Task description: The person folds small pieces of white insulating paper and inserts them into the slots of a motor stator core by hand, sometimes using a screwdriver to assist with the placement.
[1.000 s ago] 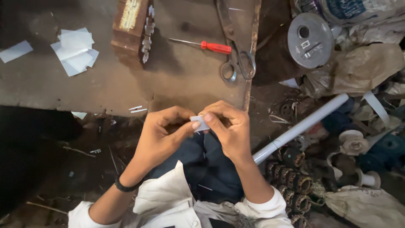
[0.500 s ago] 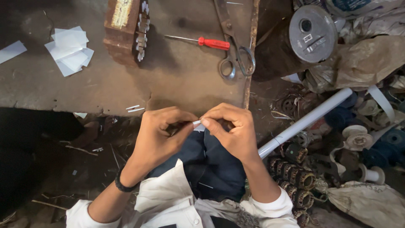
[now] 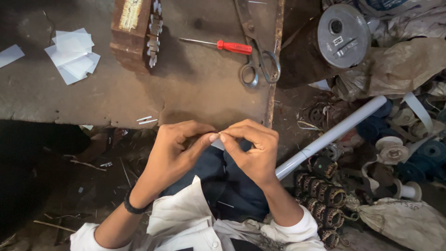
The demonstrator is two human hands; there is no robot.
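Observation:
My left hand [image 3: 174, 151] and my right hand [image 3: 253, 151] meet fingertip to fingertip just below the near edge of a worn bench [image 3: 195, 93]. Between them they pinch a small pale slip of paper-like material [image 3: 217, 143], mostly hidden by the fingers. A black band circles my left wrist. On the bench lie a stack of white cut slips [image 3: 72, 56], a rusty laminated metal block [image 3: 137, 32], a red-handled screwdriver [image 3: 232, 46] and a pair of scissors [image 3: 255, 56].
Two tiny white strips [image 3: 147, 120] lie at the bench edge. To the right are a grey round metal housing [image 3: 341, 30], a long white pipe [image 3: 330, 137], several wound copper coils [image 3: 325, 195], spools and sacks on the floor.
Both hands have stayed together at the bench edge, working the small slip between the fingertips. It showed more clearly a second ago and is now nearly covered.

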